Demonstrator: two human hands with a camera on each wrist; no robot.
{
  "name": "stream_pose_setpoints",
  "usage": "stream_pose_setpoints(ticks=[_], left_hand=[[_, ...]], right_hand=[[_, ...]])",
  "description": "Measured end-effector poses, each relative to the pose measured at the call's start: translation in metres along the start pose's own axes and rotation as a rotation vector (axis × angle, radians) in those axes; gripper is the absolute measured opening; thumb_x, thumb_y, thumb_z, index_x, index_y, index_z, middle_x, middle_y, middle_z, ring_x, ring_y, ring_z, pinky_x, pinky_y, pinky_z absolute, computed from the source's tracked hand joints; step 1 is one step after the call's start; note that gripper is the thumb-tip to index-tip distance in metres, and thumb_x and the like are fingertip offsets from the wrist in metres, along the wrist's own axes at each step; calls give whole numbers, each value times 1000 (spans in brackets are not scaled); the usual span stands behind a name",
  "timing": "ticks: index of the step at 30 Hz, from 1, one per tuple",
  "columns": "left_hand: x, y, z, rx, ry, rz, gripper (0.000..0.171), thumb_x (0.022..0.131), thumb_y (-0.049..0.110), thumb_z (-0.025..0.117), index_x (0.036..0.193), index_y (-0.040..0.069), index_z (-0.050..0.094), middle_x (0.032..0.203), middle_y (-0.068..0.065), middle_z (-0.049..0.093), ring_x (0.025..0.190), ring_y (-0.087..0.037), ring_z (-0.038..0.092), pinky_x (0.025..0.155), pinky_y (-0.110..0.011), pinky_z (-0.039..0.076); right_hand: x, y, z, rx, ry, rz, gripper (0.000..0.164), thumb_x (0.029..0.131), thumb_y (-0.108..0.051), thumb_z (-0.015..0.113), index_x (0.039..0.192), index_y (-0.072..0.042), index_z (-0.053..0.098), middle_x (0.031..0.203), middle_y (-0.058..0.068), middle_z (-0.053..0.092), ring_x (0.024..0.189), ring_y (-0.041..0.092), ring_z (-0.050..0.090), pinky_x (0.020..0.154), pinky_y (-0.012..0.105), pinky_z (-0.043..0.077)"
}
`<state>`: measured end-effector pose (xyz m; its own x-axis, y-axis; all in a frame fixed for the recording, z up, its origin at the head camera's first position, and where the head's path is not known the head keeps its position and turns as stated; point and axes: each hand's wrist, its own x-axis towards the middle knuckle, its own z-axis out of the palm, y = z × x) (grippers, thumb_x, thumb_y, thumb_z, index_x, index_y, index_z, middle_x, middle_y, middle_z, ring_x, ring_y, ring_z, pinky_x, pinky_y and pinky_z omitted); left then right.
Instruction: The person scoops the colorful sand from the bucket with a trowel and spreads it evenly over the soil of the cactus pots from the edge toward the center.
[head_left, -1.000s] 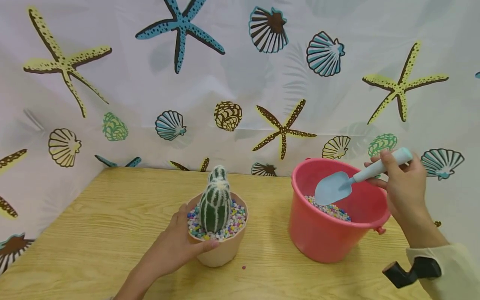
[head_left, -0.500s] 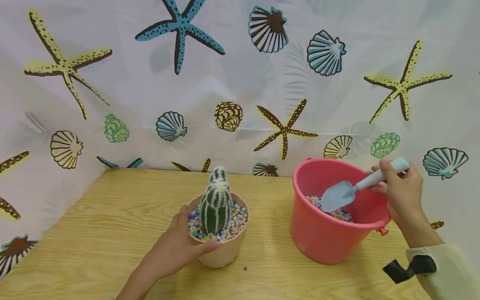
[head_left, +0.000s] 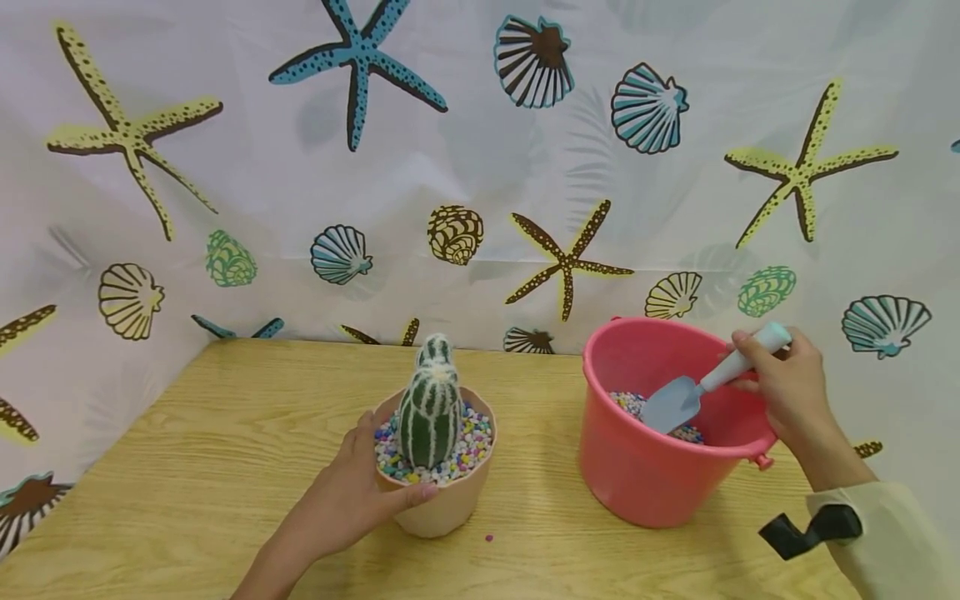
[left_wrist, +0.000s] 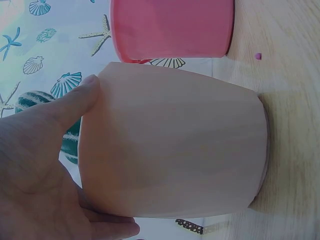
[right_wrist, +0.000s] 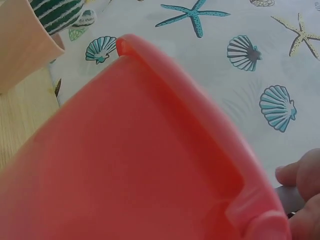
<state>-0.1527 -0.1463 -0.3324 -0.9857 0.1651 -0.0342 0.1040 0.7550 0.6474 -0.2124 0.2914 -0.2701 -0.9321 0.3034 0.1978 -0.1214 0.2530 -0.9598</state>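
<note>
My left hand grips the rim of a peach flower pot, thumb at the near side and fingers at the far left. A green, white-striped cactus stands in the pot among multicoloured pebbles. The pot's plain wall fills the left wrist view. With my right hand I hold a light blue hand trowel by its handle, over the right rim of a pink bucket. The trowel's blade slants down inside the bucket, near more pebbles; whether its hidden tip touches them I cannot tell.
A small dark pink pebble lies on the wooden table between pot and bucket. Behind the table hangs a white cloth printed with starfish and shells. The bucket's wall covers much of the right wrist view.
My right hand has moved left and downward, lowering the trowel blade deeper into the bucket. The left hand and the pot have stayed put.
</note>
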Motion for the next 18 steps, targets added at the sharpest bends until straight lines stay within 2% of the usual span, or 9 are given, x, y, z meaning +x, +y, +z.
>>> stream_pose_setpoints(ticks=[2, 4, 7, 12, 14, 18], left_hand=[[0, 0, 0, -5, 0, 2, 119, 75, 65, 67, 149, -5, 5, 149, -34, 23, 133, -50, 34, 101, -62, 36], [1, 0, 0, -7, 1, 3, 119, 75, 65, 67, 149, -5, 6, 149, -34, 24, 133, -49, 34, 102, -62, 35], [1, 1, 0, -12, -4, 3, 119, 75, 64, 68, 149, -5, 5, 148, -35, 24, 133, -50, 33, 102, -62, 35], [1, 1, -1, -4, -15, 10, 120, 76, 63, 68, 148, -8, 3, 147, -37, 23, 133, -51, 33, 101, -62, 36], [1, 0, -1, -2, -18, 11, 121, 76, 63, 68, 148, -8, 2, 147, -37, 23, 133, -51, 33, 101, -62, 36], [0, -1, -4, -2, -37, 10, 122, 76, 64, 67, 149, -8, 1, 148, -36, 21, 133, -51, 32, 102, -62, 35]], right_hand=[[0, 0, -1, -163, -3, -15, 26, 94, -31, 58, 106, -10, 48, 88, -9, 57, 74, 0, 60, 65, 15, 54], [0, 0, -1, -308, 1, -30, 35, 95, -32, 57, 111, -3, 49, 94, -1, 56, 79, 7, 57, 65, 14, 52], [-1, -1, -2, -470, 30, -54, 45, 93, -35, 58, 115, 3, 51, 102, 12, 54, 86, 19, 54, 62, 14, 48], [0, 0, -3, -587, 58, -82, 48, 92, -37, 59, 112, 6, 51, 104, 24, 56, 87, 32, 56, 63, 26, 51], [1, 1, -4, -609, 53, -82, 50, 93, -37, 58, 114, 8, 50, 104, 26, 55, 88, 36, 56, 64, 34, 55], [3, 3, -7, -620, 34, -59, 55, 94, -38, 55, 120, 10, 46, 106, 27, 52, 91, 39, 56, 68, 42, 58]])
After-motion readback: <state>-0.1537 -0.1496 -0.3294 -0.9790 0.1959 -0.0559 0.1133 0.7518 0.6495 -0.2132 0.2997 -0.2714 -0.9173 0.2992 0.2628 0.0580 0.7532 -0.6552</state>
